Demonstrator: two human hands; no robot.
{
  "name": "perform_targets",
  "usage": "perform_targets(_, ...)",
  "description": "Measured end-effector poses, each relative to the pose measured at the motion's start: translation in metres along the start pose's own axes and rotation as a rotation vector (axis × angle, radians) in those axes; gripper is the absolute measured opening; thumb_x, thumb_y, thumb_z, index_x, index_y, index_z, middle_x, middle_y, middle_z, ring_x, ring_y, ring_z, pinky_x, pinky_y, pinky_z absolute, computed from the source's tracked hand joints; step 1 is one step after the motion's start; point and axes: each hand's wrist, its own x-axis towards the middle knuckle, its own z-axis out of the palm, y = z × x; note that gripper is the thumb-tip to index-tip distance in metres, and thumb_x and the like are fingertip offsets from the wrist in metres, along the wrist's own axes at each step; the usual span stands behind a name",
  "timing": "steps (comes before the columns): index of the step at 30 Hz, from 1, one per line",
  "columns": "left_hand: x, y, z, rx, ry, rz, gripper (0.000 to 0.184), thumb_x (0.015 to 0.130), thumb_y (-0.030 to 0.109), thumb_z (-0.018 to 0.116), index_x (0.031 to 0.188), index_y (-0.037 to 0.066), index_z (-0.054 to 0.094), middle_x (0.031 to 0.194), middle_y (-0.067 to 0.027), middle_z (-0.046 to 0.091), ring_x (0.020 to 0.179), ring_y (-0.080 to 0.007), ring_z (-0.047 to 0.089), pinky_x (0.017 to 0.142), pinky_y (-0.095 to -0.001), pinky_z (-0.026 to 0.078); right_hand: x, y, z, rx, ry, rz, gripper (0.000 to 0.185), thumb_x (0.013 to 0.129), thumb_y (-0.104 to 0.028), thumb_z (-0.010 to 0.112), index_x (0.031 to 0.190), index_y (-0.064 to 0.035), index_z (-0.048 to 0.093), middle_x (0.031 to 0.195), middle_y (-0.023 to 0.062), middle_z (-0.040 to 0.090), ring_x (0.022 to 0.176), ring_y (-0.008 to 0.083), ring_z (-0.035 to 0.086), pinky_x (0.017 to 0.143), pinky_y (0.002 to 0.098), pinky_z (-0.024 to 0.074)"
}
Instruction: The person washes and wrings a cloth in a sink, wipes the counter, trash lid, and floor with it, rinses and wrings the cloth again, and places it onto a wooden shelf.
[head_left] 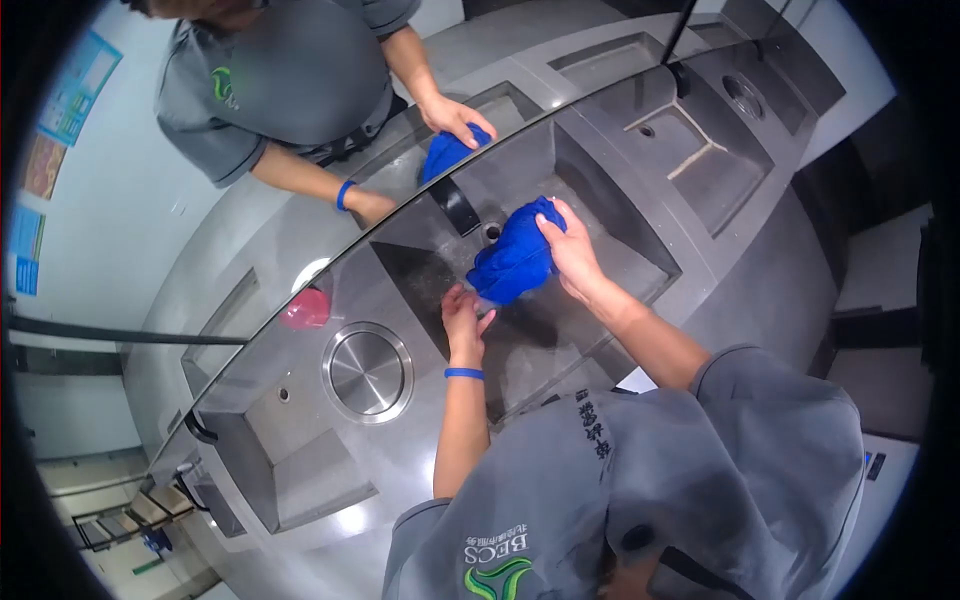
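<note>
A blue cloth point(515, 255) hangs bunched over the basin of a grey sink point(605, 190), lifted near the drain point(491, 232) and below a black spout point(455, 205). Of the two hands, the right hand point(570, 248) has hold of it, the thumb laid over the cloth's upper right edge and the fingers closed behind. The left hand point(464, 320) is partly open, palm turned up and fingers loosely curled, just beside the cloth's lower left end; blur and glare there make it hard to tell whether the fingertips touch the fabric. A blue wristband point(464, 373) circles the left wrist. Left of this sink, a round steel lid point(368, 372) is set into the grey tabletop point(425, 335), and a pinkish-red object point(305, 309) sits near the base of the mirror point(240, 240). Farther left is a second sink point(310, 480), and a third sink point(735, 185) lies to the right. The mirror reflects the person in a grey shirt point(700, 450), together with the cloth.
</note>
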Motion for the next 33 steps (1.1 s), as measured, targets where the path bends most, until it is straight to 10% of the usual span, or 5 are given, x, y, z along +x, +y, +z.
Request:
perform_targets(5, -0.031, 0.002, 0.059, 0.612, -0.234, 0.633, 0.106, 0.062, 0.003, 0.078, 0.150, 0.016, 0.021, 0.144, -0.0168, 0.031, 0.131, -0.0334, 0.038, 0.099, -0.0449, 0.042, -0.001, -0.021, -0.016, -0.396, -0.182, -0.306, 0.028, 0.092, -0.011, 0.057, 0.118, -0.0031, 0.056, 0.112, 0.0066, 0.059, 0.106, 0.0142, 0.054, 0.092, 0.0300, 0.0447)
perform_targets(15, -0.005, -0.013, 0.070, 0.018, -0.164, 0.427, 0.054, 0.073, -0.015, 0.056, 0.122, 0.004, 0.049, 0.111, -0.0064, 0.059, 0.100, -0.0199, 0.058, 0.093, -0.0319, 0.046, 0.012, 0.007, -0.085, 0.089, -0.068, 0.120, 0.036, 0.096, -0.026, 0.058, 0.127, -0.0096, 0.053, 0.114, 0.0025, 0.062, 0.101, 0.0113, 0.057, 0.085, 0.0330, 0.0492)
perform_targets(22, -0.038, 0.014, 0.122, 0.399, -0.096, 0.893, 0.063, 0.062, -0.015, 0.054, 0.122, 0.004, 0.053, 0.115, -0.0117, 0.056, 0.108, -0.0249, 0.054, 0.097, -0.0341, 0.042, 0.009, 0.064, -0.111, 0.598, -0.238, 0.988, 0.097, 0.079, -0.070, 0.059, 0.150, -0.0261, 0.011, 0.150, 0.0170, 0.023, 0.126, 0.0479, 0.039, 0.094, 0.0673, 0.0348)
perform_targets(27, -0.064, -0.010, 0.156, 0.960, -0.287, 1.036, 0.059, 0.058, -0.009, 0.054, 0.112, 0.011, 0.066, 0.109, -0.0160, 0.054, 0.108, -0.0340, 0.051, 0.100, -0.0405, 0.038, 0.060, 0.103, -0.105, 1.059, -0.333, 0.954, 0.060, 0.084, -0.059, 0.061, 0.112, -0.0050, 0.056, 0.096, 0.0177, 0.067, 0.089, 0.0322, 0.065, 0.082, 0.0420, 0.0541)
perform_targets(33, -0.051, -0.033, 0.200, 1.019, 0.071, 1.200, 0.016, 0.074, 0.015, 0.066, 0.087, 0.006, 0.063, 0.093, -0.0135, 0.054, 0.094, -0.0340, 0.051, 0.082, -0.0415, 0.040, 0.104, 0.154, -0.106, 0.763, -0.162, 0.653, 0.029, 0.091, -0.029, 0.053, 0.111, -0.0072, 0.055, 0.098, 0.0168, 0.063, 0.089, 0.0280, 0.064, 0.078, 0.0406, 0.0552)
